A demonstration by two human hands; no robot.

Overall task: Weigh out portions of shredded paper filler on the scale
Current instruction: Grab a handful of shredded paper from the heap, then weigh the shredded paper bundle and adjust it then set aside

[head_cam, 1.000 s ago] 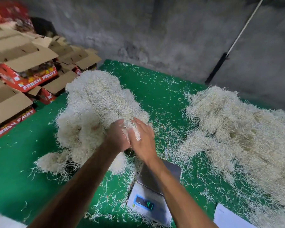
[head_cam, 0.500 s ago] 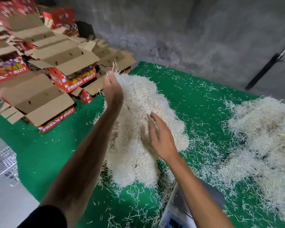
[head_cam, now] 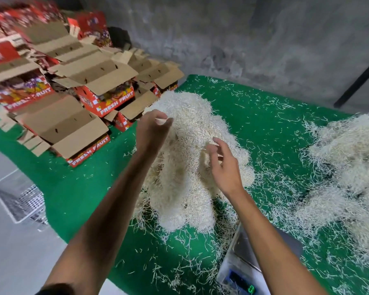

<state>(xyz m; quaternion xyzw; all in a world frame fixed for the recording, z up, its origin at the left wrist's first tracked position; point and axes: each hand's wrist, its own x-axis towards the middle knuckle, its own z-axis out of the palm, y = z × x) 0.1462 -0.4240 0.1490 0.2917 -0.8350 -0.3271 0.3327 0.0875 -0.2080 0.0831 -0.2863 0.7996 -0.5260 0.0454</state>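
A tall heap of pale shredded paper filler (head_cam: 185,167) sits on the green mat (head_cam: 254,116) in front of me. My left hand (head_cam: 151,133) hovers at the heap's upper left with loosely curled fingers; a few strands cling at its fingertips. My right hand (head_cam: 224,165) hangs relaxed just in front of the heap's right side, fingers spread and holding nothing. The grey scale (head_cam: 243,267) lies at the lower right, its pan bare and partly hidden under my right forearm; its green display is lit but unreadable.
A second, wider heap of filler (head_cam: 349,167) spreads along the right. Open red "FRESH FRUIT" cartons (head_cam: 90,86) are stacked at the back left. A white wire basket (head_cam: 19,199) stands on the floor at left. Loose strands litter the mat.
My left hand, which had lifted a clump high, has dropped lower and let it go onto the heap. My right hand has drawn back off the heap. The view has swung left.
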